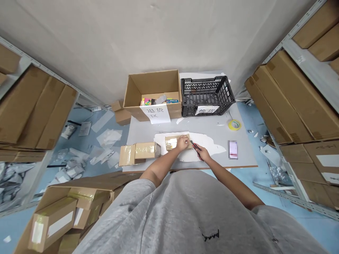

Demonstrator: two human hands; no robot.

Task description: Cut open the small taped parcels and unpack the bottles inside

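A small taped cardboard parcel [173, 142] lies on the grey table [212, 130] in front of me. My left hand [183, 143] rests on the parcel's right end with its fingers curled down on it. My right hand [202, 153] is closed round a red and black utility knife [195, 147], whose tip points at the parcel's right edge next to my left fingers.
Two taped parcels [139, 152] sit at the table's left edge. An open carton [153, 92] with a paper label and a black plastic crate [206, 95] stand at the back. A tape roll [234, 124] and a phone [233, 149] lie right. Shelves of cartons flank both sides; boxes fill a carton at lower left.
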